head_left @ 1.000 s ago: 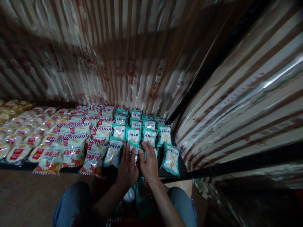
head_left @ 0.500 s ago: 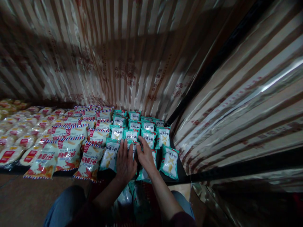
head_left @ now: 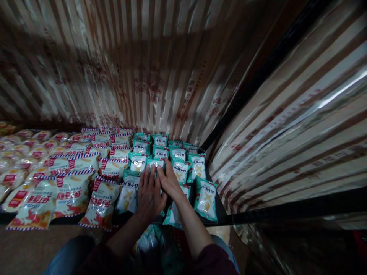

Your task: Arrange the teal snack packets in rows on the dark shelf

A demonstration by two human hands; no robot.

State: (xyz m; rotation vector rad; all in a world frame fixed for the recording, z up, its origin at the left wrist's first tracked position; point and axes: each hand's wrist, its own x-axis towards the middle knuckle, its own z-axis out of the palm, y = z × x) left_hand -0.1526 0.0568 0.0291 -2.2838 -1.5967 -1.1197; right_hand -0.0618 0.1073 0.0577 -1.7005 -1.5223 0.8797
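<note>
Both hands lie side by side over a teal-and-white snack bag (head_left: 156, 163) in the middle of several rows of matching bags. My left hand (head_left: 149, 195) rests flat on it, fingers stretched forward and palm down. Touching it from the right is my right hand (head_left: 171, 182), its fingers extended over the same spot. Most of the bag's lower part, and whatever lies beneath the palms, is hidden. Left of my left hand leans another teal snack bag (head_left: 127, 193). A separate teal bag (head_left: 206, 198) stands at the right front corner.
Red-and-blue-edged snack bags (head_left: 99, 202) fill the shelf further left, beside round white packets (head_left: 18, 196). More teal bags (head_left: 147, 242) sit below, between my knees. Striped wrapping sheets (head_left: 160, 76) hang behind and right, along a black frame bar (head_left: 243, 103).
My right hand has shifted left and lies closer against my left hand. The view has moved slightly, so the shelf's left part appears further left and lower.
</note>
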